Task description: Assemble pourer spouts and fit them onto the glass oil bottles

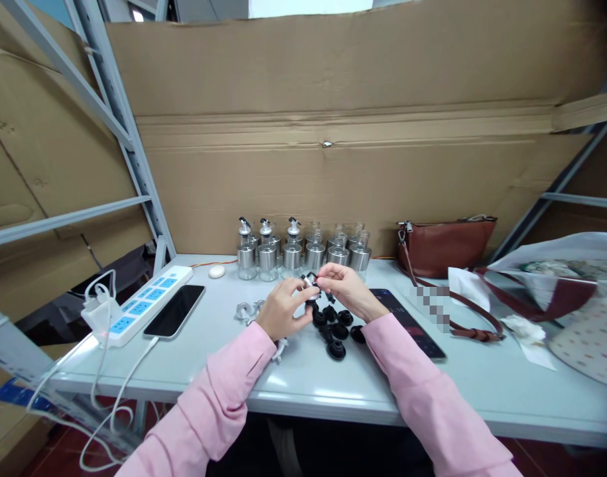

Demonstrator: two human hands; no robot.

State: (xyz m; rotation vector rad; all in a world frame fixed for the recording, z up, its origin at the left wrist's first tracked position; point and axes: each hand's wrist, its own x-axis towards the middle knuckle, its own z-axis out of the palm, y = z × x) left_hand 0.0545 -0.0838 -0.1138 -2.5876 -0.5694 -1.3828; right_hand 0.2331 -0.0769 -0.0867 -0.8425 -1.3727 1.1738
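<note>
Above the middle of the table, my left hand (284,307) is closed around a small silver and black pourer cap (311,281). The fingertips of my right hand (350,289) are pinched together at the cap's right side. Several black round stoppers (336,350) lie on the table just below and between my hands. Grey-white plastic pieces (244,311) are partly hidden by my left hand. Behind my hands stand glass bottles with steel bands (291,257) in rows; three at the left carry a silver and black pourer top (265,227).
On the white table (204,371), a power strip (149,301) and a phone (175,311) lie at left, a white disc (217,271) behind. To the right are a dark tablet (423,334), a brown bag (445,246) with its strap, and tissues (525,329). Cardboard stands behind.
</note>
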